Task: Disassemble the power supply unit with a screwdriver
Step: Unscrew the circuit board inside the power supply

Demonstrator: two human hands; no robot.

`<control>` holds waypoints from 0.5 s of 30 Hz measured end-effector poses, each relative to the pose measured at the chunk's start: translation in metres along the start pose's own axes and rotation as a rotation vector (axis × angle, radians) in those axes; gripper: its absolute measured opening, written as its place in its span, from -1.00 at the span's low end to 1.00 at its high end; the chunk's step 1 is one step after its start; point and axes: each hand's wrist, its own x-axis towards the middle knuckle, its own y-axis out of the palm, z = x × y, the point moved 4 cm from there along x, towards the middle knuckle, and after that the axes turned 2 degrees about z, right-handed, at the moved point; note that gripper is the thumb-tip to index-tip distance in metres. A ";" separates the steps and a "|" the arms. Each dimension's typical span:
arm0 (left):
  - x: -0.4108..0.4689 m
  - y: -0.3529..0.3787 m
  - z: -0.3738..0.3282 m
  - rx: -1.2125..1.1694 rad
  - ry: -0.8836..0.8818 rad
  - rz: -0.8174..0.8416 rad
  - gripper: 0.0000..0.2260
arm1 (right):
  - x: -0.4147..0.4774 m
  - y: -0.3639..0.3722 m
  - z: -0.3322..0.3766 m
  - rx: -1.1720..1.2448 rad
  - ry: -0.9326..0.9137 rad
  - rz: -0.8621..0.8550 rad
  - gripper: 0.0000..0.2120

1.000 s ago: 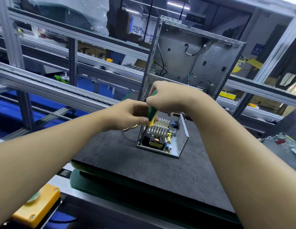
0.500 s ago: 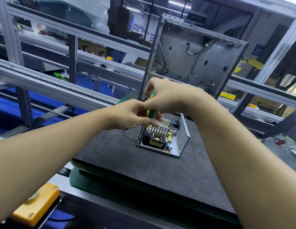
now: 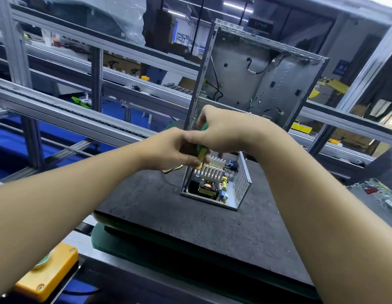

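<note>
Head view is showing an aluminium rail frame point(image 3: 59, 113) running across the back of the bench. A dark work mat point(image 3: 190, 227) is lying in front of it, covering the middle of the bench. An empty grey computer case point(image 3: 267, 84) is standing upright at the mat's far edge, its open side facing the camera. The power supply unit point(image 3: 214, 185) is sitting on the mat just in front of the case, its cover off, exposing a finned heatsink point(image 3: 212, 170) and a perforated side wall. A yellow button box point(image 3: 46, 275) is sitting at the lower left. Both hands are meeting above the unit's far corner. The right hand point(image 3: 227, 132) is curling round the top of the handle of a green-and-yellow screwdriver point(image 3: 201, 153), while the left hand point(image 3: 168, 148) is pinching the lower handle; the tip is hidden.
</note>
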 end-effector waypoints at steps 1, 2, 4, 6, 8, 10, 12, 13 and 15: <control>0.002 0.000 -0.001 0.100 0.012 -0.067 -0.75 | 0.001 0.002 -0.002 0.010 0.057 -0.019 -0.55; 0.003 0.001 -0.002 0.182 0.016 -0.123 -0.72 | 0.003 0.004 -0.004 0.011 0.094 -0.051 -0.53; 0.005 0.004 -0.001 0.246 0.005 -0.195 -0.64 | 0.006 0.007 -0.003 -0.007 0.070 -0.120 -0.63; 0.006 0.006 0.002 0.199 0.020 -0.213 -0.57 | 0.005 0.008 0.001 0.016 -0.007 -0.157 -0.76; 0.005 0.006 0.002 0.108 0.089 -0.190 -0.56 | 0.002 0.005 0.002 0.035 -0.038 -0.181 -0.77; 0.003 0.002 0.000 0.026 0.138 -0.183 -0.57 | -0.003 -0.001 0.003 0.047 -0.053 -0.223 -0.78; 0.000 -0.006 -0.003 0.000 0.132 -0.215 -0.59 | -0.006 -0.008 0.003 0.040 -0.064 -0.257 -0.81; -0.001 -0.009 -0.004 0.004 0.124 -0.228 -0.59 | -0.007 -0.010 0.003 0.032 -0.066 -0.264 -0.80; -0.005 -0.013 -0.006 0.032 0.115 -0.212 -0.58 | -0.009 -0.014 0.001 0.037 -0.063 -0.271 -0.78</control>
